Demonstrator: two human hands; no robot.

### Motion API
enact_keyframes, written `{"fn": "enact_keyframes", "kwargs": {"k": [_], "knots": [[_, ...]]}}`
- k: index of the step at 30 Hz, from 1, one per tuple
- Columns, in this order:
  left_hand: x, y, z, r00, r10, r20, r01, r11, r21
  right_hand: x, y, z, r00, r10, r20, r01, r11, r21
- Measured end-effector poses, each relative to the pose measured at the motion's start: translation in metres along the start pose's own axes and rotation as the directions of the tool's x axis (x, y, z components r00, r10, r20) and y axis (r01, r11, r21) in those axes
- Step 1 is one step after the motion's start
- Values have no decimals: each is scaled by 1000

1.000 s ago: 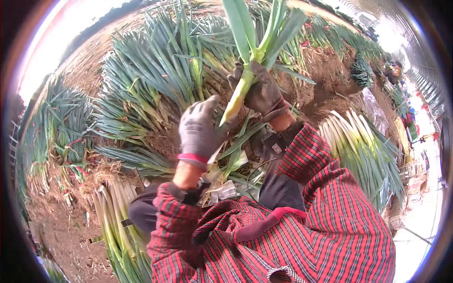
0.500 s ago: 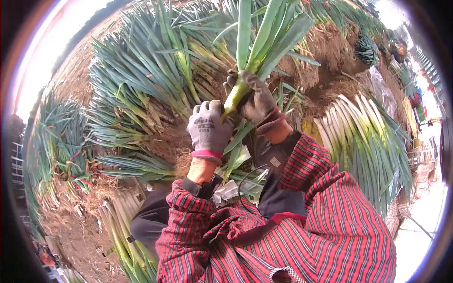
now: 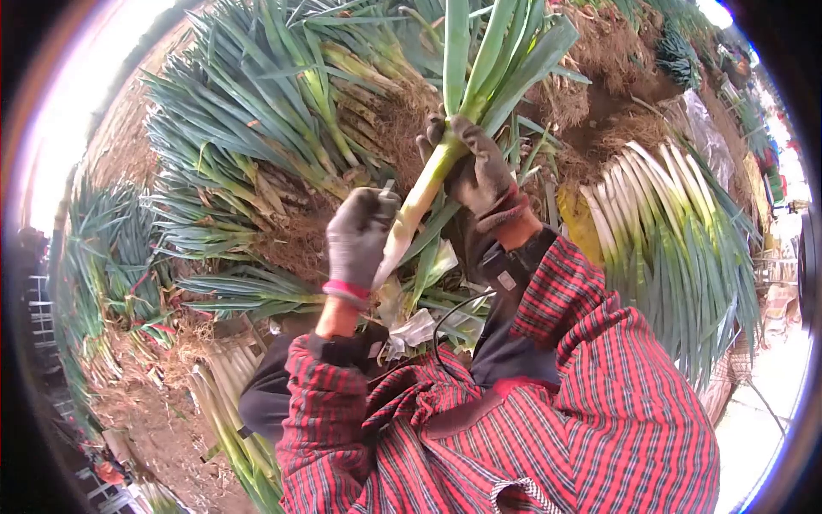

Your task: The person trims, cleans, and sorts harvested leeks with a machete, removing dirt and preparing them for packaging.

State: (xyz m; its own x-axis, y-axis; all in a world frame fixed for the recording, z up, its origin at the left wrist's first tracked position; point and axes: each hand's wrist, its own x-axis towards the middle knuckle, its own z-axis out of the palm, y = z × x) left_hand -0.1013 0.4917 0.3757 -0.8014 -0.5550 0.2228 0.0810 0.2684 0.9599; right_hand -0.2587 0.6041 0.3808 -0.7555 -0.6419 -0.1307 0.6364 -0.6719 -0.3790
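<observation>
In front of me a leek [image 3: 418, 208] slants, green leaves up and pale white shaft pointing down to the left. My right hand [image 3: 481, 174], in a dark soiled glove, is wrapped round it just below where the leaves fan out. Beside the lower shaft is my left hand [image 3: 358, 231], in a grey glove with a pink cuff. Its fingers are curled closed; a small greyish bit shows at the fingertips, and I cannot make out what they hold. Below the leek lie loose green leaves [image 3: 421, 278] and a crumpled clear plastic piece [image 3: 413, 332].
Untrimmed leeks with brown roots form a big pile [image 3: 248, 128] ahead and left. Cleaned leeks [image 3: 664, 214] lie in a row at right, white ends up, near a yellow sheet [image 3: 579, 224]. More pale leeks [image 3: 227, 411] lie at lower left on bare soil [image 3: 158, 428].
My left hand has moved slightly down and left, turning and curling. More of the leek's white shaft now shows. My right hand keeps its hold, slightly shifted in view.
</observation>
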Motion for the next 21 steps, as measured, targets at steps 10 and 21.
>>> {"fn": "enact_keyframes", "kwargs": {"k": [10, 21], "knots": [[-39, 33, -73, 915, -153, 374, 119, 987, 113, 22, -31, -35, 987, -51, 156, 53, 999, -9], [-161, -33, -128, 823, -438, 361, -57, 570, 820, 20, -69, -42, 977, -118, 175, 120, 993, -1]]}}
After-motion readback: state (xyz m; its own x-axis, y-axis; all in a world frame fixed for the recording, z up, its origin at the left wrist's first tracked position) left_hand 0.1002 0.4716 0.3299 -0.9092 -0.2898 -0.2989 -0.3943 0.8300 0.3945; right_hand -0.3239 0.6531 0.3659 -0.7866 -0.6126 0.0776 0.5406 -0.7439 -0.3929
